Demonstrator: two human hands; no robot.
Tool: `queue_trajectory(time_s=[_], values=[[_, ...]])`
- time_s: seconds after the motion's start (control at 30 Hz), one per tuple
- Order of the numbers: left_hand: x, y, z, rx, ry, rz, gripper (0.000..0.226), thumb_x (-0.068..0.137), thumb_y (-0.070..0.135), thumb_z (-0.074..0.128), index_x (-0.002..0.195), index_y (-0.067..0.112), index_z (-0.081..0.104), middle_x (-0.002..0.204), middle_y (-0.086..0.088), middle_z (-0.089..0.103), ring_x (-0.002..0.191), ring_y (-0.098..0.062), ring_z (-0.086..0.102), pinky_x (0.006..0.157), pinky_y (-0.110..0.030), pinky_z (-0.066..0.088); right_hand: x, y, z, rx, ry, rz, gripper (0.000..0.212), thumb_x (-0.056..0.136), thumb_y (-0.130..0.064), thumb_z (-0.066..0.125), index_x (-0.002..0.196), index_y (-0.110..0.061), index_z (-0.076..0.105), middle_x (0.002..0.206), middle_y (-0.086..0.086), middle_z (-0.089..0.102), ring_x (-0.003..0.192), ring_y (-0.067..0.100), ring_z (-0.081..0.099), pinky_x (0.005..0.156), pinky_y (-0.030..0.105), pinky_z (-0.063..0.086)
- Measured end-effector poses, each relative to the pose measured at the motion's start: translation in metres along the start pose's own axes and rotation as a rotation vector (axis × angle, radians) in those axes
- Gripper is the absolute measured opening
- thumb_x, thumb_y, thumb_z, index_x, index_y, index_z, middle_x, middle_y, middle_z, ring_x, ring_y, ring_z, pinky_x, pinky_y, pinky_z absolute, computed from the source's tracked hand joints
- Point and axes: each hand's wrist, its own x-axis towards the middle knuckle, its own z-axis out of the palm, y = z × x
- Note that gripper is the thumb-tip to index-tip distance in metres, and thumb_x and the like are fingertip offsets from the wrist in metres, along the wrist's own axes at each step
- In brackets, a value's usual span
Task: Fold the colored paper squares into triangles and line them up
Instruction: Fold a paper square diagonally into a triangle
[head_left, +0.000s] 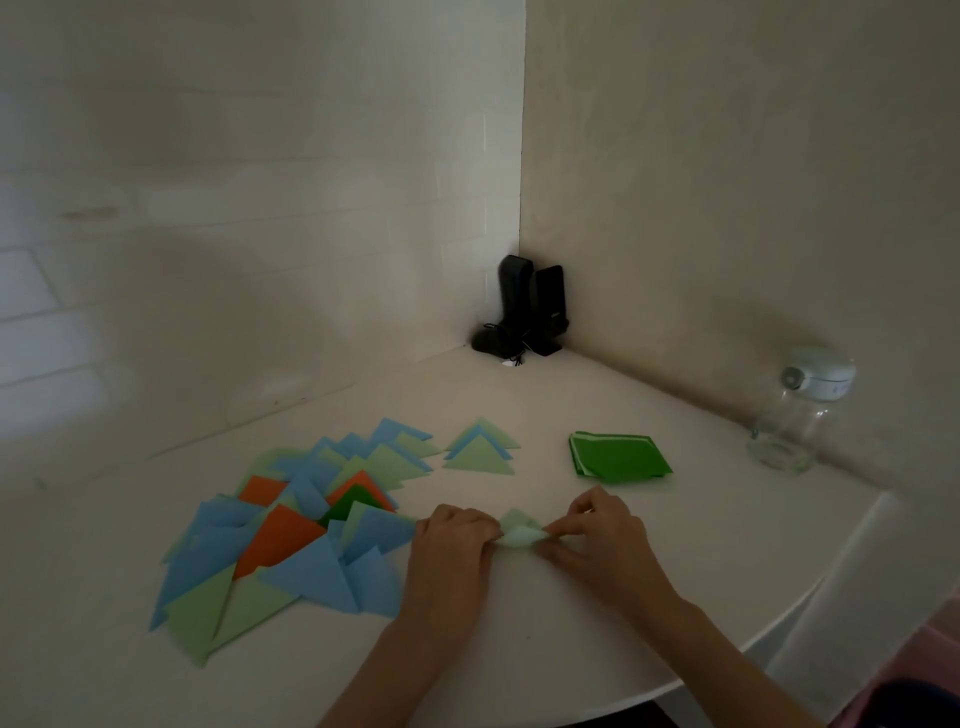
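Observation:
A light green paper (518, 531) lies partly folded on the white table (623, 597), between my two hands. My left hand (457, 540) pinches its left end and my right hand (597, 535) pinches its right end. To the left spreads a large overlapping heap of folded triangles (291, 530) in blue, light green, orange and dark green. A small stack of light green and blue triangles (480, 449) lies further back. A pile of unfolded dark green squares (618, 457) sits at the right.
Two black speakers (524, 312) stand in the wall corner at the back. A clear glass jar (795, 415) with a white lid stands at the right by the wall. The table's curved edge runs along the lower right.

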Motion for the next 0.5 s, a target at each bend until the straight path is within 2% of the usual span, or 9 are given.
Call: queue_trajectory(time_s=[0.07,0.17,0.33,0.43,0.5], values=[[0.001,-0.002,0.0,0.046,0.023,-0.021,0.011,0.075,0.017,0.061,0.076,0.026,0.068,0.082,0.013,0.066,0.078,-0.016,0.054,0.07,-0.027,0.031,0.0,0.002,0.003,0.071,0.029,0.018,0.021,0.076,-0.05,0.07,0.09,-0.034,0.073,0.092,-0.01,0.046,0.092,0.01,0.049,0.083,0.031,0.04],[0.003,-0.003,0.002,0.076,0.042,-0.035,0.01,0.069,0.015,0.073,0.073,0.022,0.066,0.077,0.007,0.064,0.075,-0.02,0.053,0.063,-0.034,0.042,-0.001,0.005,0.005,0.171,0.07,0.056,0.018,0.072,-0.047,0.074,0.081,-0.031,0.073,0.088,-0.008,0.05,0.086,0.011,0.053,0.083,0.037,0.045],[0.008,0.003,0.01,0.127,0.045,-0.143,0.021,0.065,0.029,0.083,0.07,0.018,0.065,0.073,0.0,0.058,0.073,-0.024,0.052,0.059,-0.039,0.045,0.001,0.001,0.006,0.114,0.058,0.133,0.034,0.072,-0.061,0.066,0.085,-0.029,0.07,0.094,-0.007,0.056,0.091,0.011,0.056,0.09,0.036,0.042],[0.009,0.007,0.015,0.221,0.039,-0.173,0.029,0.067,0.045,0.077,0.069,0.019,0.065,0.073,0.0,0.056,0.071,-0.023,0.052,0.058,-0.036,0.042,0.005,-0.005,0.012,0.023,0.092,0.2,0.037,0.075,-0.066,0.058,0.081,-0.031,0.067,0.095,-0.009,0.055,0.095,0.011,0.054,0.088,0.032,0.038],[0.01,0.008,0.017,0.277,0.054,-0.19,0.04,0.073,0.059,0.057,0.067,0.02,0.065,0.072,0.0,0.056,0.07,-0.023,0.052,0.057,-0.035,0.042,0.005,-0.006,0.015,-0.024,0.107,0.211,0.039,0.075,-0.069,0.055,0.079,-0.032,0.066,0.095,-0.009,0.054,0.095,0.011,0.053,0.085,0.031,0.034]])
